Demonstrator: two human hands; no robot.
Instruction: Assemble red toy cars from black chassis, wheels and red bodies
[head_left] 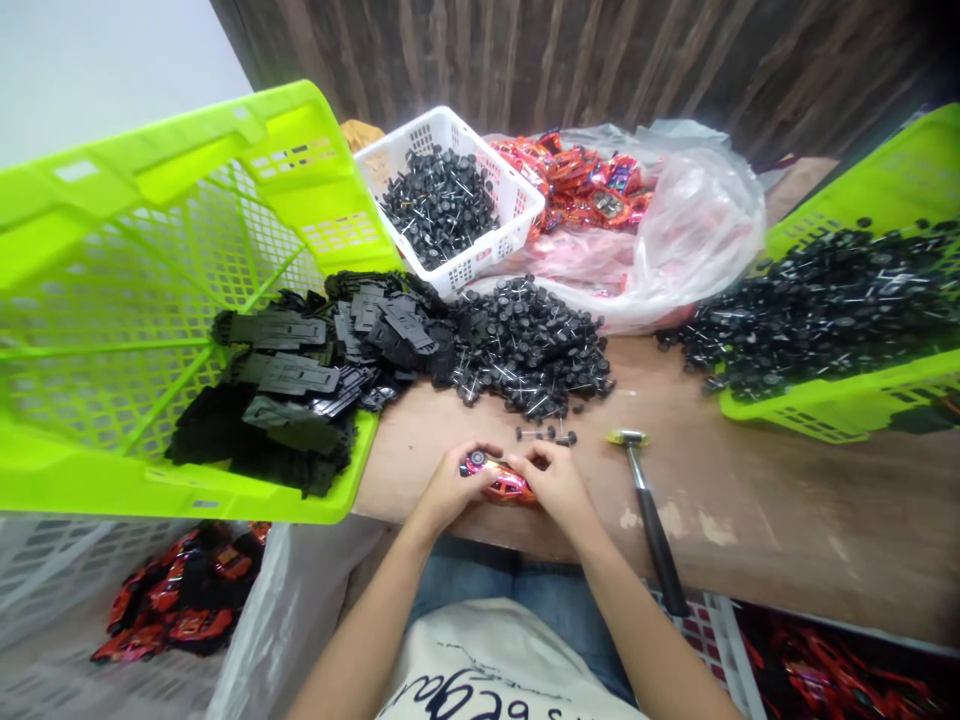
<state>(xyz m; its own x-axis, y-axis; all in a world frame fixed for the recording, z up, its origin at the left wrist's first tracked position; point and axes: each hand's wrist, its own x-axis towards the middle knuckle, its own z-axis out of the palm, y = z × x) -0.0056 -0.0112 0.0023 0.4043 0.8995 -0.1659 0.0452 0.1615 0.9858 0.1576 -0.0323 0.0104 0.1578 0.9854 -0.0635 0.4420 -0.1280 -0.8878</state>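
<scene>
Near the table's front edge, a shiny red toy car (508,486) lies between my two hands. My left hand (459,484) is closed on its left end, where a black wheel (477,459) shows on the upper side. The fingers of my right hand (553,480) are bent and pressed onto the car's right end. Just beyond my hands lie a few loose black wheel axles (535,435). Farther back is a heap of black wheel axles (529,345), with black plastic car bases (281,372) piled left of it.
A hammer (651,515) lies on the right, its handle past the table edge. Green crates (292,130) stand at both sides. Behind the heap are a white basket (517,215) of axles and a plastic bag (690,220) of red car bodies. Finished-looking red cars (199,590) lie lower left.
</scene>
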